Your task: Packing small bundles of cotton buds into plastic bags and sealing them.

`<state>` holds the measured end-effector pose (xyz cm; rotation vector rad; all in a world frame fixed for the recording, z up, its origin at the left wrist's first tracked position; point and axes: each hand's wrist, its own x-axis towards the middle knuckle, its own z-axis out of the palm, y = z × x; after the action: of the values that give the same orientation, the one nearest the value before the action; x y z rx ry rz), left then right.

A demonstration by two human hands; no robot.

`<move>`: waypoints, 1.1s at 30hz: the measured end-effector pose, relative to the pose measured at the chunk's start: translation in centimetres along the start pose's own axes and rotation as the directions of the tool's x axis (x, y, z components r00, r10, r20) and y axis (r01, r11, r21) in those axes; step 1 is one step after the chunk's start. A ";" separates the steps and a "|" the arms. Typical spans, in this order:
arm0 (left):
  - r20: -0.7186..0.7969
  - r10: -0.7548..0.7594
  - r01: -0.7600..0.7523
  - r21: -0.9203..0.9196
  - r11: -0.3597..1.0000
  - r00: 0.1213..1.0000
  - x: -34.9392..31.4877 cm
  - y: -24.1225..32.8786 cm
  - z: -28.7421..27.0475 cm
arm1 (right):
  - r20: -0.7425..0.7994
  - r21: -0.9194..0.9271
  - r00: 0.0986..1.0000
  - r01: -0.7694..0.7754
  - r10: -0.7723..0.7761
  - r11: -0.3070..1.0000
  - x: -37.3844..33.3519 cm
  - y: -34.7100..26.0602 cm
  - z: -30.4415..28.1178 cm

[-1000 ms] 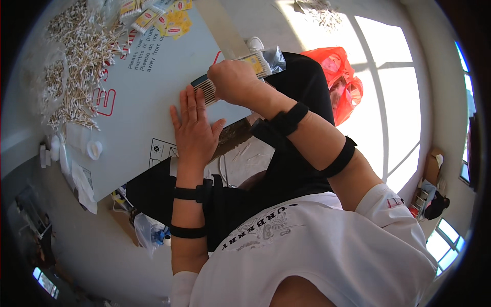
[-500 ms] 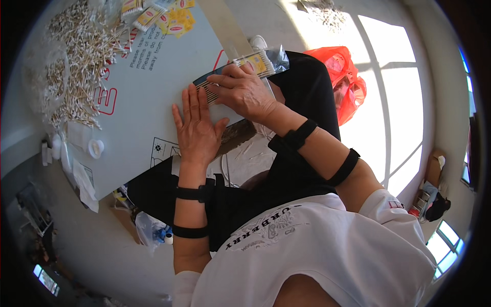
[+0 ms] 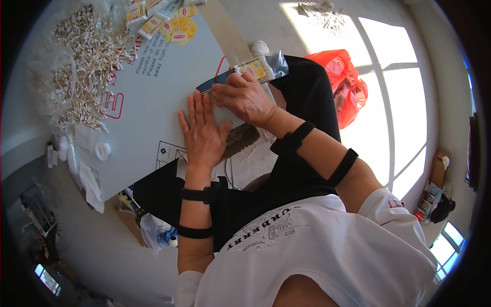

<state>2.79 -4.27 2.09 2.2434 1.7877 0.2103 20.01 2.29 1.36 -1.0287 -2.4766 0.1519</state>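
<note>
A row of cotton swabs (image 3: 211,98) lies side by side on a dark blue strip (image 3: 206,84) at the table's near edge. My left hand (image 3: 203,138) rests flat, fingers straight, its fingertips against the left end of the row. Over the row's right end, my right hand (image 3: 249,101) has its fingers bent and drawn together; whatever is between the fingertips is hidden. Just beyond the right hand lies a clear packet of cotton swabs with a yellow card (image 3: 254,69), its loose plastic end reaching over my dark-clothed knee.
A big heap of loose cotton swabs (image 3: 89,66) spreads over the table's (image 3: 169,97) left side. Filled packets (image 3: 151,26) and yellow cards (image 3: 180,31) lie at the far edge. A small white round container (image 3: 103,150) stands at left. A red plastic bag (image 3: 341,82) sits on the floor.
My right hand's fingers have bent and gathered closer together, uncovering more of the dark strip. The left hand stays flat by the row. The whole view has shifted slightly.
</note>
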 end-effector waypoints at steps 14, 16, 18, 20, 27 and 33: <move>0.006 0.005 -0.005 0.048 0.999 1.000 -0.1 0.1 0.4 | -0.124 0.158 0.986 -0.091 0.111 0.983 -0.9 -0.1 -0.3; 0.013 0.002 -0.002 0.004 1.000 1.000 -0.1 0.0 0.4 | -0.077 0.117 0.994 -0.066 0.075 0.991 -0.8 -0.2 -0.4; 0.014 -0.003 0.003 -0.002 1.000 1.000 -0.1 0.0 0.4 | -0.135 0.079 0.991 -0.005 0.016 0.997 -0.7 -0.3 -0.4; 0.014 -0.008 0.008 -0.010 1.000 1.000 -0.1 0.1 0.5 | -0.125 0.082 0.992 -0.014 0.024 0.997 -0.6 -0.4 -0.3; -0.009 -0.004 0.004 0.028 1.000 1.000 -0.1 0.2 0.4 | -0.084 0.132 0.992 -0.078 0.090 0.988 0.0 -0.4 0.0; -0.005 -0.010 0.010 0.030 0.999 1.000 0.1 0.3 0.4 | 0.059 0.103 0.982 -0.186 0.181 0.977 0.2 -1.2 0.1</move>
<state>3.15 -4.28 1.80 2.2558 1.8160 0.1878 19.13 1.59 1.68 -1.2191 -2.3841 0.3695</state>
